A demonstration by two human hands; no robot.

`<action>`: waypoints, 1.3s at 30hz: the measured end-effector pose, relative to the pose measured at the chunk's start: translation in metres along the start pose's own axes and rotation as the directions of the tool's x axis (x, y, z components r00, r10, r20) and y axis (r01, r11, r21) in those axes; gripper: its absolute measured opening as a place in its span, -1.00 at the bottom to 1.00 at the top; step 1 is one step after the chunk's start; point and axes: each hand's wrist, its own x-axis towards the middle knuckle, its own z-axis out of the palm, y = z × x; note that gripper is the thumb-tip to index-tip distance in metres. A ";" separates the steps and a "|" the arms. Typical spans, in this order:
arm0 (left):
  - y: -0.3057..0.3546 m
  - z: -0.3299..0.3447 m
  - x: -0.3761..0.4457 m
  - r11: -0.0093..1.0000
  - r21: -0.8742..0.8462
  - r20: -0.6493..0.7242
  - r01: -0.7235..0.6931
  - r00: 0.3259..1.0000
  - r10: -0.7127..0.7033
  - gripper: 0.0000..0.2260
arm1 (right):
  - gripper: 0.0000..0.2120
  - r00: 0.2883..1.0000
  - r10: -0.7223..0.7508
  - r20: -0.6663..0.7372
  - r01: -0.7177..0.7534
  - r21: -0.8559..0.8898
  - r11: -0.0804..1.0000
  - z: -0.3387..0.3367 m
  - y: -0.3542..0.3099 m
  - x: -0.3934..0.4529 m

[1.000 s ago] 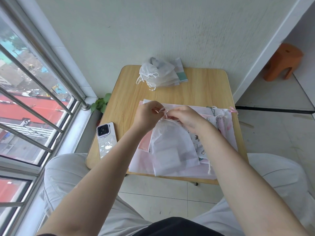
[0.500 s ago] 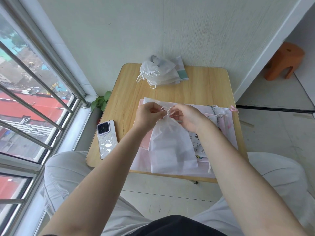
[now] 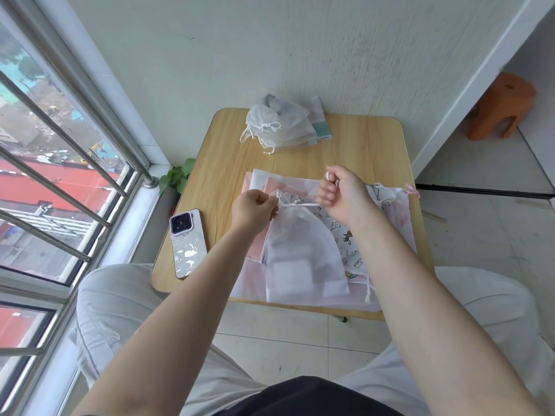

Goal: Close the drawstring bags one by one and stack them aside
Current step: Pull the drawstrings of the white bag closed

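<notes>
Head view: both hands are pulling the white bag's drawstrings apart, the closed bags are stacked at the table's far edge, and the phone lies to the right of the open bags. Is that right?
Not quite. The head view shows the phone lying to the left of the open bags, by the window. The rest holds: left hand and right hand pull the white bag's drawstrings apart, and the closed bags are stacked at the table's far edge.

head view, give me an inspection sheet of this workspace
surface: small wooden table, bare wood at the far right.
job's things: white mesh bag with its mouth gathered, lying on the flat pile of open bags; stack of closed bags at the far edge.
clutter: phone face down near the left edge.
hands: left hand and right hand each pinch a drawstring, pulling apart.
cables: nothing seen.
surroundings: barred window on the left, plant, orange stool.
</notes>
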 end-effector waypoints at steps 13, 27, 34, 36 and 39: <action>0.008 -0.014 0.003 1.000 0.016 -0.036 0.009 0.999 -0.008 -0.87 | -0.82 0.980 -0.061 0.191 0.196 -0.977 0.084 0.011 0.001 -0.016; 0.016 0.003 0.001 0.861 0.282 0.285 -0.424 0.893 0.347 -0.77 | -0.70 0.973 0.009 0.231 0.231 -0.970 -0.071 0.018 0.007 -0.012; 0.023 -0.005 0.008 0.717 0.632 0.281 -0.294 0.949 0.141 -0.65 | -0.75 0.970 -0.081 0.231 0.231 -0.973 -0.003 0.010 0.006 -0.012; 0.026 -0.007 0.009 0.752 0.611 0.276 -0.248 0.957 0.091 -0.63 | -0.72 0.970 -0.084 0.226 0.228 -0.974 0.007 0.008 0.008 -0.010; 0.033 -0.011 0.005 0.967 0.227 0.373 -0.113 0.927 0.021 -0.71 | -0.67 0.974 -0.077 0.211 0.214 -0.976 0.038 0.008 0.012 -0.009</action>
